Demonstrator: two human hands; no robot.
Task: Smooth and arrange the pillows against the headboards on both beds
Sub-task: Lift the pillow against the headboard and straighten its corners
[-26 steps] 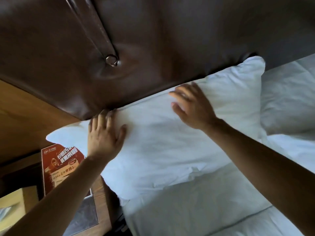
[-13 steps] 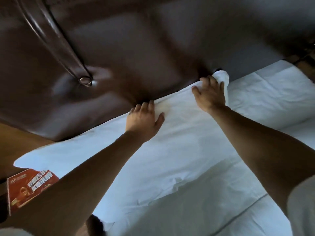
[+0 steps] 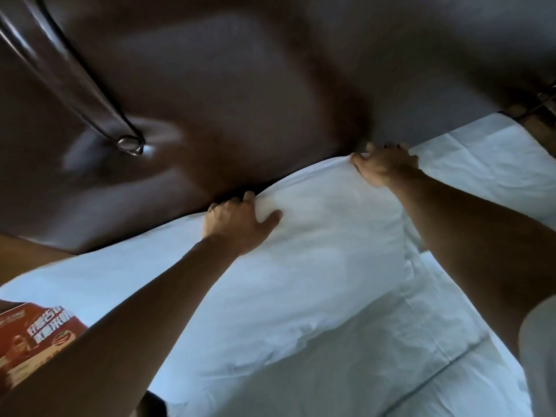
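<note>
The brown padded headboard [image 3: 270, 85] fills the view; the white pillow [image 3: 301, 266] lies against its base. My left hand [image 3: 237, 224] and right hand [image 3: 385, 167] each grip the pillow's top edge, fingers curled over it. Tugging unevenly could bunch the case or skew the pillow.

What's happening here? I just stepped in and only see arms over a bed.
A person is arranging a white fabric pillow against a dark brown padded leather headboard. The left hand grips the pillow's top edge near the middle, fingers curled over it and thumb spread on the front. The right hand holds the upper right corner against the headboard. A second white pillow lies to the right, and a red printed box sits at the lower left.
</note>
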